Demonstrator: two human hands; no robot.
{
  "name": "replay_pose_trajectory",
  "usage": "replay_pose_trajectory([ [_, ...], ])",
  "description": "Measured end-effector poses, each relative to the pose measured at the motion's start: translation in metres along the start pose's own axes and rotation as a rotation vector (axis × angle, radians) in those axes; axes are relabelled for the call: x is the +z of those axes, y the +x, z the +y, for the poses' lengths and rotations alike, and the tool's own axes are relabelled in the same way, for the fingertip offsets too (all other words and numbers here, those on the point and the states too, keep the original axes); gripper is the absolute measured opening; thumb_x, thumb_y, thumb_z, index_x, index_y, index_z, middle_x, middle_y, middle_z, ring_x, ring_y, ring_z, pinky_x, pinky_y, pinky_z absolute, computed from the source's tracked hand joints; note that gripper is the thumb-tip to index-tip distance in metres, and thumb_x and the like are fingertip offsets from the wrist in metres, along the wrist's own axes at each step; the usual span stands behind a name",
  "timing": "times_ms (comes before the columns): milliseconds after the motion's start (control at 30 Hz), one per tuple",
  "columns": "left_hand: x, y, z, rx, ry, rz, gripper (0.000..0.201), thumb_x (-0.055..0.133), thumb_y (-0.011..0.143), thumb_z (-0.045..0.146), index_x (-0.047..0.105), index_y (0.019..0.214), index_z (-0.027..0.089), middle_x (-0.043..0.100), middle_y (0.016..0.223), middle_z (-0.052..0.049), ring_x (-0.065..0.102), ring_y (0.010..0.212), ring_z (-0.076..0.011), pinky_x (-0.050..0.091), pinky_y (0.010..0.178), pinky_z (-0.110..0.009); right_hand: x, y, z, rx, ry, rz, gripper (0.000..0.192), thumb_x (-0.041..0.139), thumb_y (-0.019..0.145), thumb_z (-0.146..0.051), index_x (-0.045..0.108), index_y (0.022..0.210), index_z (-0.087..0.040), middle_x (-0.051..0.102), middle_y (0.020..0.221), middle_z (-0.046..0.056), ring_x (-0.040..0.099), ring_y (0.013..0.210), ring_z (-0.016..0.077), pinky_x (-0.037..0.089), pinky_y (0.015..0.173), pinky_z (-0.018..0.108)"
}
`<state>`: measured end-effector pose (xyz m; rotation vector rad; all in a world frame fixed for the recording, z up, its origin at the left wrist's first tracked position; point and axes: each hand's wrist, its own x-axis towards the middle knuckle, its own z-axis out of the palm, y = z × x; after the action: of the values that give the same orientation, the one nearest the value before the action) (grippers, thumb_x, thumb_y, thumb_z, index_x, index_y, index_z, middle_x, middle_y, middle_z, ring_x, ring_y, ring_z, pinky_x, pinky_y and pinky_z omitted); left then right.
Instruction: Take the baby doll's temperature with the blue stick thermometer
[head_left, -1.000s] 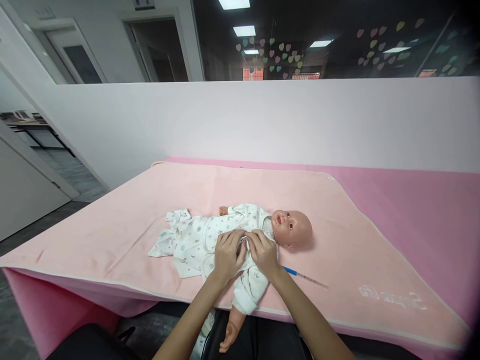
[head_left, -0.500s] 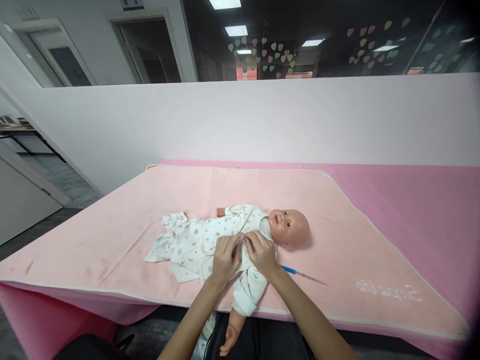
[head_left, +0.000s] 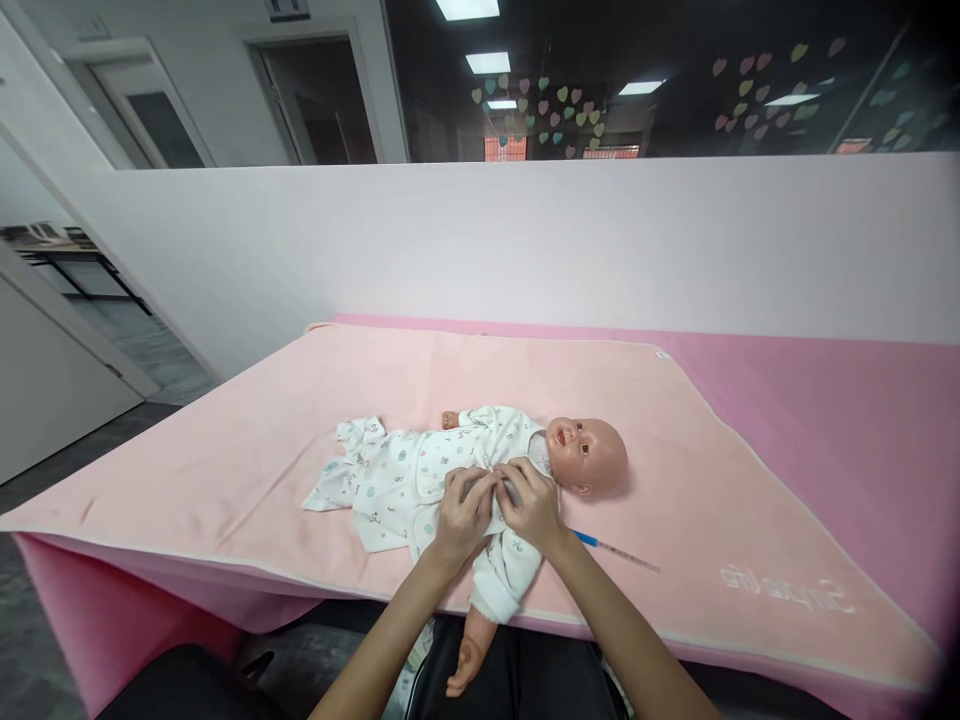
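Note:
A baby doll [head_left: 589, 456] lies on its back, head to the right and face up. It wears a white printed baby outfit [head_left: 386, 490] whose legs lie flat at the left. At the chest, my left hand [head_left: 466, 512] and my right hand [head_left: 531, 508] meet, fingers bent and fingertips pinching the front of the outfit. The small bit between the fingertips is too fine to make out. One doll arm [head_left: 472, 645] hangs over the table's near edge, its sleeve partly below my right wrist.
A thin thermometer-like stick with a blue end [head_left: 585, 538] lies right of my right forearm. A peach mat [head_left: 712, 520] covers much of the pink-draped table [head_left: 862, 430]. Behind it stands a white wall [head_left: 600, 250]. My lap is under the near edge.
The view has shifted slightly, so the scene sits a little further right. Both hands stay at the doll's chest, with the fingers slightly more bent.

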<state>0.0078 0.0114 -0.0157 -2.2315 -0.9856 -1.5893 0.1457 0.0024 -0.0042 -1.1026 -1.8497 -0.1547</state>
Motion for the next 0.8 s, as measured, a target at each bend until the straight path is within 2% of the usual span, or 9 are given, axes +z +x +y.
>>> replay_pose_trajectory([
  [200, 0.001, -0.004, -0.001, -0.045, -0.066, -0.008, 0.032, 0.049, 0.082, 0.006, 0.054, 0.109, 0.024, 0.057, 0.094, -0.004, 0.057, 0.086, -0.0143, 0.051, 0.075, -0.029, 0.002, -0.003, 0.002, -0.027, -0.015, 0.032, 0.017, 0.046, 0.086, -0.019, 0.061, 0.090, -0.017, 0.059, 0.079, 0.004, 0.056, 0.068, 0.0109, 0.042, 0.059, 0.020],
  [367, -0.008, 0.004, 0.005, -0.132, -0.034, -0.021, 0.031, 0.053, 0.079, 0.011, 0.052, 0.109, 0.020, 0.060, 0.098, -0.007, 0.056, 0.094, -0.0196, 0.047, 0.082, -0.037, 0.003, -0.003, 0.002, -0.040, 0.002, 0.046, 0.016, 0.047, 0.086, -0.019, 0.062, 0.091, -0.018, 0.059, 0.078, 0.003, 0.057, 0.069, 0.0102, 0.044, 0.061, 0.020],
  [533, -0.016, 0.013, 0.007, -0.225, 0.091, -0.143, 0.013, 0.054, 0.078, 0.018, 0.059, 0.089, 0.020, 0.062, 0.095, -0.007, 0.053, 0.096, -0.0236, 0.037, 0.087, -0.042, 0.004, -0.002, 0.002, -0.057, -0.008, 0.067, 0.017, 0.047, 0.087, -0.020, 0.063, 0.092, -0.017, 0.060, 0.079, 0.004, 0.058, 0.068, 0.0099, 0.045, 0.060, 0.020],
  [700, -0.016, 0.014, 0.007, -0.207, 0.095, -0.201, 0.011, 0.052, 0.078, 0.017, 0.059, 0.085, 0.020, 0.061, 0.084, -0.005, 0.053, 0.086, -0.0224, 0.036, 0.084, -0.041, 0.004, -0.002, 0.002, -0.072, -0.017, 0.063, 0.018, 0.047, 0.088, -0.020, 0.064, 0.095, -0.018, 0.062, 0.084, 0.005, 0.059, 0.071, 0.0102, 0.045, 0.060, 0.020],
  [800, -0.016, 0.014, 0.008, -0.198, 0.102, -0.216, 0.012, 0.051, 0.077, 0.016, 0.059, 0.085, 0.020, 0.061, 0.084, -0.005, 0.052, 0.085, -0.0222, 0.036, 0.083, -0.040, 0.004, -0.002, 0.002, -0.073, -0.029, 0.053, 0.018, 0.047, 0.088, -0.019, 0.063, 0.095, -0.018, 0.062, 0.085, 0.005, 0.060, 0.071, 0.0105, 0.044, 0.060, 0.020],
])
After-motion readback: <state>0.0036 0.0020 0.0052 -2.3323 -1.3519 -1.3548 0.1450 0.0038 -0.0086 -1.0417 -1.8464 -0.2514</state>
